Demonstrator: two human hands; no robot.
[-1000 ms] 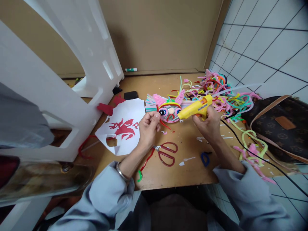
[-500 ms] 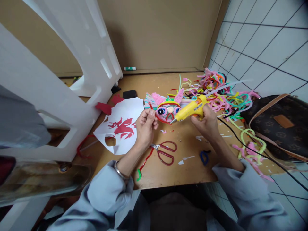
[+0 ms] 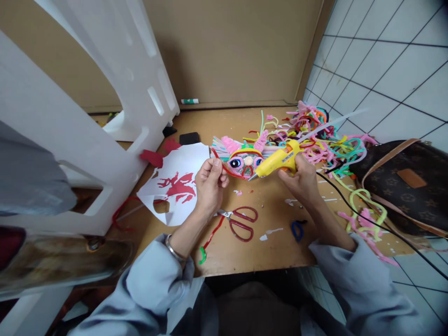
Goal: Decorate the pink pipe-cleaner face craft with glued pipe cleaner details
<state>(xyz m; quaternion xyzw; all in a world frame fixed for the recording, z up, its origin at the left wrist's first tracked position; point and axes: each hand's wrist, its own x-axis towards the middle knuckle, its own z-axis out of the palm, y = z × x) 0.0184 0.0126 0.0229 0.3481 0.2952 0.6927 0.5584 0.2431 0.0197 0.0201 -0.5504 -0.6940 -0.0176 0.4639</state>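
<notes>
Between the thumb and fingers of my left hand (image 3: 211, 179) is pinched a red pipe cleaner (image 3: 228, 172). It runs along the lower left edge of a colourful pipe-cleaner animal face (image 3: 249, 161) with pink ears and big round eyes. A yellow hot glue gun (image 3: 279, 160) is gripped in my right hand (image 3: 301, 179). Its metal nozzle points down-left and is at the red pipe cleaner near the bottom of the face; whether it touches, I cannot tell. A long translucent glue stick (image 3: 332, 125) sticks out of the gun's back. Red-handled scissors (image 3: 241, 223) lie open below my hands.
White paper with red shapes (image 3: 180, 186) lies left, by a dark phone-like block (image 3: 189, 138). A heap of pipe cleaners (image 3: 318, 140) spreads at the back right. The black cord (image 3: 371, 219) passes a brown handbag (image 3: 406, 177). A blue pipe-cleaner loop (image 3: 297, 230) lies in front.
My left hand has shifted slightly left with the red pipe cleaner, whose free end is a little further left. The glue gun stays almost where it was.
</notes>
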